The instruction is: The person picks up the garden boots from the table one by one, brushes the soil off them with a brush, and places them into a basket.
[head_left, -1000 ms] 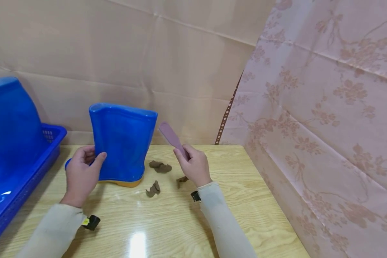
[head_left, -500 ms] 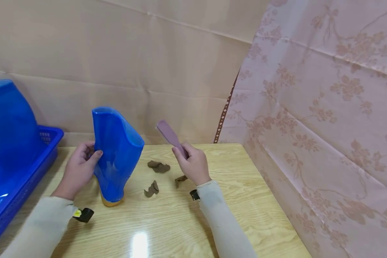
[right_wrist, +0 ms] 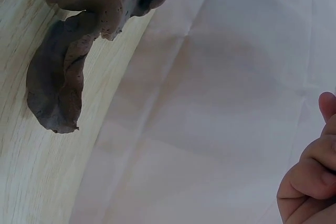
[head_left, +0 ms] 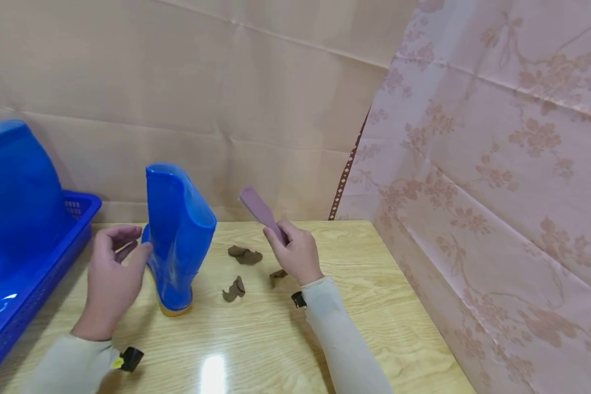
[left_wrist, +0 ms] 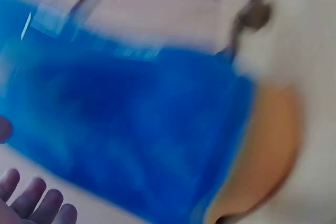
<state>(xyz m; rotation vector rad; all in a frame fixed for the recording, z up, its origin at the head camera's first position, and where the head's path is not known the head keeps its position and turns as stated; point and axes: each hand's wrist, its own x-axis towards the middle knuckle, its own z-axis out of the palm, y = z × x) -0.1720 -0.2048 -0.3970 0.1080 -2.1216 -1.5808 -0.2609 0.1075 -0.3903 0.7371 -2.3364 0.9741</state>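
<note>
1. Left hand [head_left: 110, 268] released, fingers relaxed, just beside the blue boot [head_left: 177, 235]; can't tell if the thumb touches it
2. Boot stands upright on the wooden table [head_left: 276, 339], left of centre, yellow sole down, nothing holding it
3. Right hand [head_left: 295, 254] grasps the mauve scraper [head_left: 258, 208], blade pointing up and away
4. Brown mud scraps [head_left: 243, 254] lie between boot and right hand
5. Risk: tall, narrow, unsupported boot could tip from a nudge by either hand
6. Risk: a sleeve dragging through scraps smears them over the table
</note>
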